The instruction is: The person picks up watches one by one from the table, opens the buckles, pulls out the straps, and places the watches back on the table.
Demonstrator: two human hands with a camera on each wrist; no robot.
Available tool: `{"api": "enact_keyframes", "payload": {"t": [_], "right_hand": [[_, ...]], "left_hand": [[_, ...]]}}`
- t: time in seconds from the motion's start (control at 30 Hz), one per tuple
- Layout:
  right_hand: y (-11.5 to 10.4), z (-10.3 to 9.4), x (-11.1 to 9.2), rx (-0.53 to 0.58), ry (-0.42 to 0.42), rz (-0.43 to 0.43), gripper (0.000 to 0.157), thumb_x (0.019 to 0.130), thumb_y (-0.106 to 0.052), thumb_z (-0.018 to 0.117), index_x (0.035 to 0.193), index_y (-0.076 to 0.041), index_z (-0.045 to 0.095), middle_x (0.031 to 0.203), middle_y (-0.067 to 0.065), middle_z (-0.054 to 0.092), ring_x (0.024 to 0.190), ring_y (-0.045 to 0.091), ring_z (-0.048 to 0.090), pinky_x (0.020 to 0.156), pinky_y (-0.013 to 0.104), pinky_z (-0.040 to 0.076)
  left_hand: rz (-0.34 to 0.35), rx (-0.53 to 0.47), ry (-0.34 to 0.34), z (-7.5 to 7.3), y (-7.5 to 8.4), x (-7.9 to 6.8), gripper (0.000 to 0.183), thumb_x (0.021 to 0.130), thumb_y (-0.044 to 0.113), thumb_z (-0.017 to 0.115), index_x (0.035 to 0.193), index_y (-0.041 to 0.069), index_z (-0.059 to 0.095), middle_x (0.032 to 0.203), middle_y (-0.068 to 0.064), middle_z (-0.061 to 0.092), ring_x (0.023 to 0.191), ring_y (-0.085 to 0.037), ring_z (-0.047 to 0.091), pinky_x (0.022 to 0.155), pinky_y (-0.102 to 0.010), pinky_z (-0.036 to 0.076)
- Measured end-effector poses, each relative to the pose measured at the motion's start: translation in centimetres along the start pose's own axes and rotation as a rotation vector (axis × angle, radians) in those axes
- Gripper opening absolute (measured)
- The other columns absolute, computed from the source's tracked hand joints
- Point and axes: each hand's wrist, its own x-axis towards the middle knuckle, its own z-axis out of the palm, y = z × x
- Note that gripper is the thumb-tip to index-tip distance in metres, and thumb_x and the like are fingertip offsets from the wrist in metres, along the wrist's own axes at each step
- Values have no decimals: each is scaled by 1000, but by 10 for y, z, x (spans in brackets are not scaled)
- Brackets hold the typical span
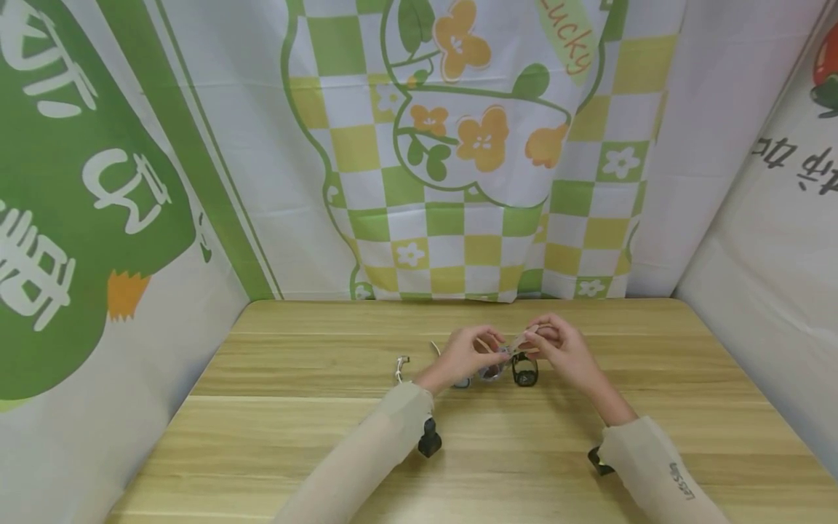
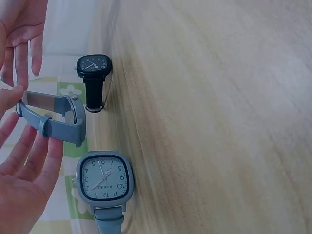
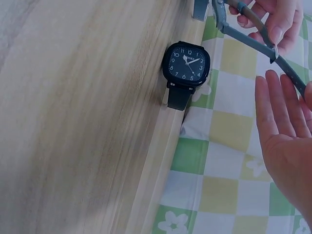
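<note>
From my station I see the checked cloth [image 1: 458,145] at the back and, before it, the wooden table [image 1: 262,407]. Over its far part work the two hands. The left hand [image 1: 463,356] has a narrow pinch on the held watch [image 2: 63,130]; the right hand [image 1: 559,348] pinches the far end, with its other fingers rather straight. This watch is in the air, between the hands. On the table, the grey watch [image 2: 104,178] lies near the left hand and the black watch [image 3: 186,65] near the right. The strap [image 3: 251,44] of the held watch is stretched from one hand to the other. I judge that the step is working this strap at its loop [image 2: 46,125]; whether to fasten or loosen, I cannot tell. The next move calls, I think, for a steady left pinch and a gentle right guiding along the strap.
</note>
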Motion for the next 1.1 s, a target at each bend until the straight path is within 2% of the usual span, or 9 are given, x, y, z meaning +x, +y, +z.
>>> {"api": "enact_keyframes", "payload": {"t": [0.1, 0.2, 0.3, 0.5, 0.77, 0.93, 1.1], "right_hand": [[2, 1, 0, -2, -1, -11, 21, 107, 4, 56, 121, 19, 53, 111, 41, 68, 91, 4, 75, 80, 49, 65], [4, 2, 0, -4, -1, -19, 21, 107, 4, 56, 121, 18, 53, 111, 41, 68, 91, 4, 74, 80, 50, 65], [6, 3, 0, 3, 5, -17, 21, 107, 3, 56, 121, 18, 53, 111, 40, 68, 92, 3, 74, 80, 48, 65], [6, 2, -1, 28, 16, 3, 24, 109, 0, 55, 123, 18, 52, 112, 40, 68, 92, 5, 75, 80, 46, 65], [6, 1, -2, 9, 10, 11, 24, 109, -3, 55, 123, 17, 55, 111, 38, 71, 94, 17, 78, 79, 49, 65], [8, 3, -2, 7, 10, -2, 22, 109, -2, 56, 120, 16, 57, 109, 36, 71, 94, 21, 78, 78, 49, 65], [8, 3, -2, 33, 24, -15, 22, 108, -1, 56, 120, 18, 56, 106, 33, 73, 90, 9, 76, 79, 46, 66]], "left_hand": [[2, 15, 4, 1, 0, 1, 30, 95, 13, 80, 120, -3, 72, 99, -12, 74, 79, -15, 71, 66, -22, 57], [-2, 51, 10, 3, 0, 2, 29, 95, 15, 81, 119, 0, 74, 101, -10, 75, 83, -17, 72, 68, -21, 57], [-12, 75, 18, 5, 1, 3, 24, 95, 17, 81, 114, 3, 77, 101, -9, 76, 82, -15, 70, 67, -20, 56], [-24, 54, 27, 6, 3, 2, 17, 97, 17, 78, 109, 4, 78, 100, -8, 76, 84, -17, 71, 64, -21, 54], [15, 71, 27, 6, 4, 1, 18, 100, 16, 75, 112, 3, 78, 105, -10, 79, 100, -25, 74, 80, -27, 60], [13, 82, 16, 6, 5, 1, 19, 100, 17, 75, 115, 4, 78, 107, -9, 79, 99, -19, 73, 80, -25, 59], [-13, 88, -10, 6, 6, 2, 18, 98, 17, 77, 111, 5, 79, 102, -7, 77, 85, -10, 69, 74, -22, 58]]}}
